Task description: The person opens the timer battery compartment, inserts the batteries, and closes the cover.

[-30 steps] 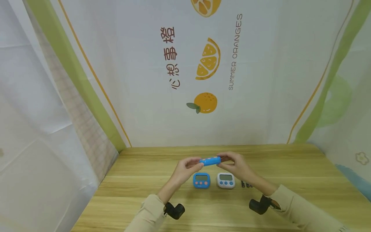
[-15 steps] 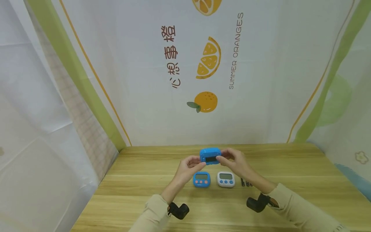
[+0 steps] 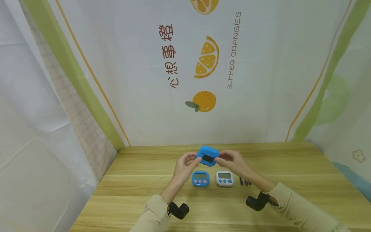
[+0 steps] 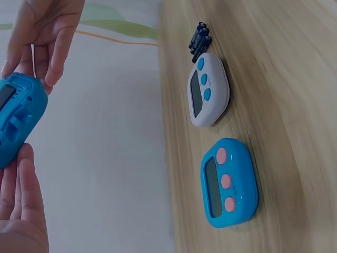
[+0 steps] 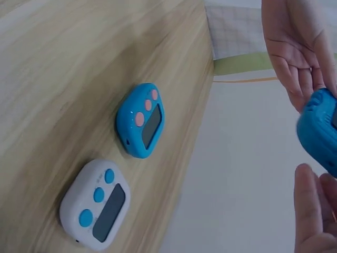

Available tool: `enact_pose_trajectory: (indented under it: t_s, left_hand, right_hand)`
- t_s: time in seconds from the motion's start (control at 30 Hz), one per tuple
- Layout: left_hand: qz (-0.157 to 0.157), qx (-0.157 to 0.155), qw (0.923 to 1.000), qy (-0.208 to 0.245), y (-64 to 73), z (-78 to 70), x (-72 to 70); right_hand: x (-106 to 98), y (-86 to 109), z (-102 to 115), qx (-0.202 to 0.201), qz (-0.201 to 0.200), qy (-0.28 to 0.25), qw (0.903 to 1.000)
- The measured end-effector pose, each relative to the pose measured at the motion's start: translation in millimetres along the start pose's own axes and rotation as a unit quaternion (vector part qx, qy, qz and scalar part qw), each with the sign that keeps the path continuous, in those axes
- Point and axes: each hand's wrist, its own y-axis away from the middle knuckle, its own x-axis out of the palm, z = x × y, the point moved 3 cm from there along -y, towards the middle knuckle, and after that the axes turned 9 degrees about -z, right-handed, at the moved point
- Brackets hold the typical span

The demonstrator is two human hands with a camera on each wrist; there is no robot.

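While both arms reach over a wood-grain table [image 3: 130, 196], the left hand [image 3: 183, 167] and the right hand [image 3: 235, 162] grip a blue timer [image 3: 206, 150] between them, one at each side, thumbs toward its near face. Raised off the surface toward the far side of the table, the timer tilts, its upper edge sloping down to the right, and a dark rectangle [image 3: 207, 158] on its face turns toward the wearer. Nearer and lower, a second blue timer [image 3: 200, 183], with pink buttons and a grey display, lies on the wood at left; just to its right, and apart from it, sits a white timer [image 3: 224, 184] with three blue buttons. Beyond that, farther right and partly hidden behind the right forearm in the head view, a small cluster of dark batteries [image 4: 200, 41] lies near the white timer. Beige sleeves [image 3: 153, 207] cover the forearms, and a black camera [image 3: 179, 211] juts from each wrist. Behind the table's far edge hangs a pale cloth [image 3: 249, 119] printed with oranges and lettering.
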Motion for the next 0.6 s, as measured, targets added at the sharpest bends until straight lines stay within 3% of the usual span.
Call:
enact_pose_trajectory:
  t_s: [0.17, 0.37, 0.6]
  left_hand:
    - [0.0, 0.011, 0.9997, -0.022, 0.7, -2.6, -2.1]
    - [0.011, 0.03, 0.9981, -0.052, 0.9, -5.5, -2.2]
    - [0.01, 0.037, 0.9971, -0.066, 2.2, -8.2, -2.1]
  right_hand:
    - [-0.4, -4.4, 5.3, -0.03, -0.024, 0.045, 0.9983]
    - [6.3, -6.7, 11.2, -0.068, 0.009, 0.052, 0.9963]
    - [12.2, -1.6, 10.9, -0.049, 0.041, 0.017, 0.9978]
